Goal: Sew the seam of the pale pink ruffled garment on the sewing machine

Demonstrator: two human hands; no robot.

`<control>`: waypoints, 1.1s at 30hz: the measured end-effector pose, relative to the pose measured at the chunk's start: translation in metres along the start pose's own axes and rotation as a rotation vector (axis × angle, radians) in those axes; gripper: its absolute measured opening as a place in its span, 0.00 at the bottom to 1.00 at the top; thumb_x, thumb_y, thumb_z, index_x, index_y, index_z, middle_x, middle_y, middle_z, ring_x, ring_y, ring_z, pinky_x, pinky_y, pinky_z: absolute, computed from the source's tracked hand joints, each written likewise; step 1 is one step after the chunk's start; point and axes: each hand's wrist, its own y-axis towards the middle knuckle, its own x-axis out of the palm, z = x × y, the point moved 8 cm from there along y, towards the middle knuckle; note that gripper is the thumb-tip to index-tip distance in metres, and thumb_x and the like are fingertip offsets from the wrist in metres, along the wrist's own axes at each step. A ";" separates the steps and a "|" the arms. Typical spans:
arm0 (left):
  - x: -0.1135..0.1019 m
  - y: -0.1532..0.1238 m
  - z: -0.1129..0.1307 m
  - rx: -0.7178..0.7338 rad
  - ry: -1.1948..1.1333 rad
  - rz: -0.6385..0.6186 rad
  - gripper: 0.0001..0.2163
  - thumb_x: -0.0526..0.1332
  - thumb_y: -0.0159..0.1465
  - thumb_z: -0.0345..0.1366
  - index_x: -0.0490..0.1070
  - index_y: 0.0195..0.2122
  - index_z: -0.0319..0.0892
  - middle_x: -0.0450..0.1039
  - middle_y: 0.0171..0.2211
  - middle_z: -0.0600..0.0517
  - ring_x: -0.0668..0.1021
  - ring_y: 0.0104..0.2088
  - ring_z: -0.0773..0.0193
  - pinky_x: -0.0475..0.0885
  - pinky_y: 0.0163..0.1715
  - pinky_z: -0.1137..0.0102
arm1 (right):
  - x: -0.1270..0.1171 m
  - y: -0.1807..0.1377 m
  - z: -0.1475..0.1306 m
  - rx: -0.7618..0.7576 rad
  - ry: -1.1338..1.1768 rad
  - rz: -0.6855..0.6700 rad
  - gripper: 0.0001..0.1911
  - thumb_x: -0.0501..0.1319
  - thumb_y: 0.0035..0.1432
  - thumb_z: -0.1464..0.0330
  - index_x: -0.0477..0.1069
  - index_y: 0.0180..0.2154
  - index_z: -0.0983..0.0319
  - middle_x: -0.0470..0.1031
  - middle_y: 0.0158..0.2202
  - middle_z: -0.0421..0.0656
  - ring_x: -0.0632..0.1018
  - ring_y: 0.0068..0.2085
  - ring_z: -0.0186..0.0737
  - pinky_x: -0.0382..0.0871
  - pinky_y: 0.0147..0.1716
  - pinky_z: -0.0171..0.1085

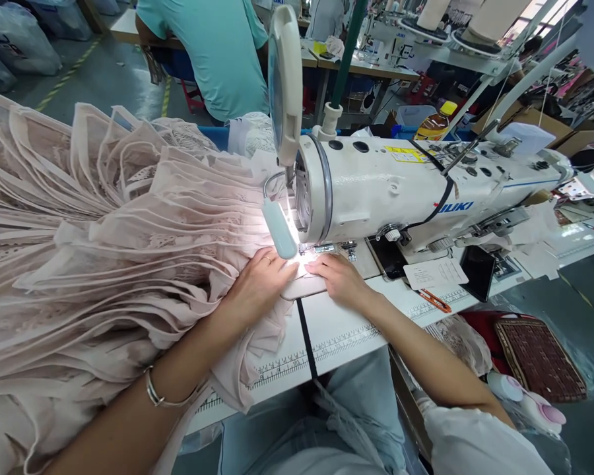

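Under the lit head of a white sewing machine point(366, 188), both hands are close to the presser foot point(303, 249). Pale pink fabric point(188, 198) with lace parts is heaped in many layers to the left and runs in toward the needle. My left hand point(264, 280) is closed on the fabric just left of the needle, a ring on one finger. My right hand point(340, 280) has its fingers pressed together on the fabric edge in front of the foot. Glare and the small lamp point(279, 227) partly hide the fabric at the fingertips.
A black phone point(387, 257), a white card point(435, 273) and an orange cutter point(434, 300) lie right of my right hand. A measuring tape point(336, 342) runs along the table's front edge. Behind the machine stands a bottle point(434, 122); a person in turquoise point(218, 56) sits beyond.
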 end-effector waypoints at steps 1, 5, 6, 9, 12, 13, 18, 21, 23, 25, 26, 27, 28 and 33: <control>0.000 0.000 0.002 -0.003 0.010 0.015 0.10 0.52 0.71 0.28 0.72 0.44 0.43 0.76 0.41 0.48 0.74 0.43 0.56 0.67 0.49 0.61 | 0.000 0.000 -0.001 0.003 -0.022 0.005 0.24 0.49 0.62 0.80 0.77 0.50 0.58 0.78 0.48 0.47 0.76 0.49 0.45 0.72 0.49 0.44; 0.000 0.002 0.009 0.001 0.059 0.019 0.11 0.52 0.70 0.26 0.74 0.41 0.39 0.75 0.40 0.44 0.74 0.43 0.54 0.67 0.44 0.62 | 0.000 0.000 -0.002 0.004 -0.064 0.020 0.24 0.49 0.62 0.80 0.77 0.50 0.59 0.79 0.46 0.46 0.76 0.49 0.46 0.72 0.49 0.44; 0.001 0.002 0.011 0.015 0.052 0.003 0.12 0.51 0.70 0.26 0.74 0.40 0.39 0.74 0.38 0.45 0.74 0.42 0.55 0.67 0.42 0.62 | -0.001 0.000 -0.001 0.002 -0.062 0.029 0.24 0.49 0.62 0.80 0.78 0.50 0.59 0.79 0.46 0.46 0.76 0.48 0.46 0.72 0.48 0.44; 0.004 0.003 0.011 0.028 -0.001 -0.056 0.12 0.50 0.71 0.26 0.74 0.41 0.39 0.72 0.34 0.47 0.73 0.37 0.58 0.67 0.38 0.65 | -0.005 -0.002 0.001 0.004 -0.026 0.086 0.23 0.49 0.62 0.80 0.78 0.47 0.59 0.81 0.46 0.45 0.78 0.47 0.44 0.73 0.47 0.42; 0.006 0.003 0.006 -0.026 -0.027 -0.083 0.15 0.49 0.72 0.26 0.72 0.52 0.40 0.71 0.34 0.47 0.73 0.38 0.57 0.65 0.34 0.65 | -0.010 -0.003 0.004 0.022 0.034 0.142 0.23 0.49 0.62 0.80 0.78 0.46 0.59 0.81 0.45 0.43 0.79 0.47 0.41 0.73 0.47 0.41; 0.006 0.002 0.003 -0.050 -0.033 -0.089 0.16 0.49 0.72 0.26 0.70 0.56 0.41 0.71 0.35 0.47 0.74 0.39 0.57 0.65 0.33 0.65 | -0.012 -0.003 0.004 0.027 0.049 0.155 0.22 0.48 0.63 0.79 0.78 0.45 0.58 0.82 0.45 0.42 0.79 0.47 0.41 0.73 0.47 0.40; 0.008 0.003 0.003 -0.069 -0.043 -0.148 0.14 0.49 0.72 0.29 0.72 0.51 0.40 0.71 0.36 0.45 0.73 0.41 0.55 0.65 0.36 0.64 | -0.015 -0.003 0.006 0.034 0.088 0.174 0.22 0.48 0.65 0.78 0.79 0.44 0.57 0.82 0.44 0.42 0.79 0.49 0.41 0.72 0.49 0.41; 0.010 0.004 0.002 -0.092 -0.074 -0.158 0.15 0.49 0.72 0.29 0.72 0.53 0.41 0.70 0.37 0.45 0.72 0.41 0.54 0.65 0.37 0.64 | -0.014 -0.002 0.009 0.067 0.097 0.152 0.22 0.48 0.65 0.77 0.79 0.44 0.57 0.81 0.45 0.42 0.79 0.49 0.42 0.73 0.50 0.42; 0.012 0.003 -0.002 -0.156 -0.098 -0.166 0.16 0.49 0.72 0.31 0.71 0.57 0.43 0.69 0.38 0.45 0.72 0.41 0.54 0.65 0.37 0.64 | -0.015 -0.002 0.010 0.087 0.103 0.152 0.22 0.48 0.65 0.76 0.79 0.43 0.57 0.82 0.44 0.42 0.79 0.48 0.42 0.73 0.49 0.42; 0.015 0.002 -0.006 -0.204 -0.135 -0.168 0.16 0.51 0.72 0.34 0.72 0.57 0.47 0.69 0.40 0.46 0.72 0.43 0.54 0.65 0.38 0.65 | -0.017 -0.003 0.011 0.098 0.111 0.167 0.21 0.48 0.64 0.76 0.79 0.42 0.57 0.82 0.44 0.41 0.79 0.48 0.42 0.73 0.49 0.42; 0.016 0.002 -0.007 -0.207 -0.167 -0.161 0.15 0.52 0.72 0.34 0.73 0.56 0.49 0.69 0.41 0.46 0.71 0.44 0.54 0.66 0.39 0.64 | -0.019 -0.003 0.010 0.098 0.118 0.179 0.21 0.48 0.63 0.76 0.79 0.41 0.57 0.82 0.43 0.41 0.79 0.48 0.41 0.73 0.49 0.42; 0.016 0.002 -0.007 -0.196 -0.208 -0.147 0.15 0.52 0.73 0.35 0.74 0.55 0.50 0.69 0.43 0.46 0.71 0.45 0.54 0.66 0.41 0.64 | -0.020 -0.003 0.010 0.093 0.128 0.191 0.21 0.48 0.63 0.76 0.78 0.41 0.57 0.81 0.43 0.41 0.79 0.47 0.41 0.73 0.48 0.41; 0.016 0.003 -0.006 -0.174 -0.255 -0.130 0.15 0.51 0.73 0.34 0.75 0.54 0.50 0.69 0.44 0.46 0.71 0.46 0.54 0.67 0.42 0.63 | -0.022 -0.003 0.009 0.083 0.139 0.199 0.21 0.48 0.62 0.77 0.78 0.40 0.57 0.81 0.42 0.41 0.80 0.47 0.41 0.73 0.48 0.41; 0.016 0.005 -0.006 -0.151 -0.444 -0.080 0.15 0.50 0.73 0.34 0.77 0.48 0.45 0.71 0.45 0.46 0.71 0.45 0.58 0.68 0.46 0.63 | -0.023 -0.002 0.003 0.041 0.165 0.175 0.22 0.46 0.61 0.78 0.77 0.38 0.57 0.81 0.39 0.41 0.80 0.45 0.40 0.73 0.47 0.40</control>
